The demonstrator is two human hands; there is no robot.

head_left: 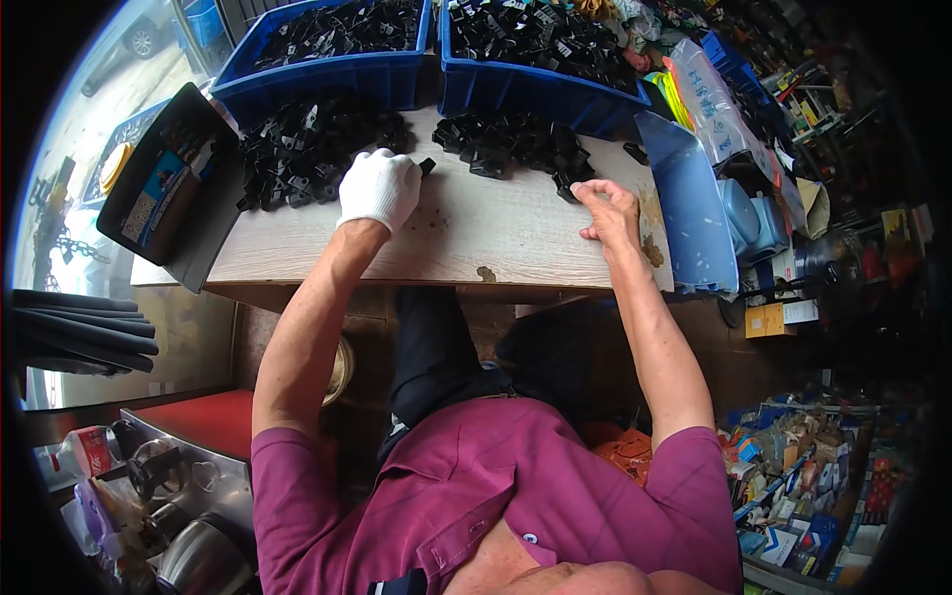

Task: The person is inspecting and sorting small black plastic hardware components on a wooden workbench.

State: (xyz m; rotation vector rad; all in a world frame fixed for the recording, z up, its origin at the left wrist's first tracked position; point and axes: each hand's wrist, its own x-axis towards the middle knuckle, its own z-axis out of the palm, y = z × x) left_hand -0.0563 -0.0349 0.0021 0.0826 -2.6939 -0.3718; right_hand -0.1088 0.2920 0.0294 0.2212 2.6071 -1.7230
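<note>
Black parts (516,144) lying heaped on table (516,238); right hand (610,210) touching edge piece (566,189), probably best separating singles; gloved left hand (380,188) curled narrow; can't tell either grip.

Across the lower middle of the frame we see a magenta short-sleeved shirt (446,496) with an open neck and a pale round button (531,538). Above it we find dark trousers (433,342). Higher up, a white knitted glove (369,201) covers the left hand (385,183); the right hand (612,212) is bare.
</note>
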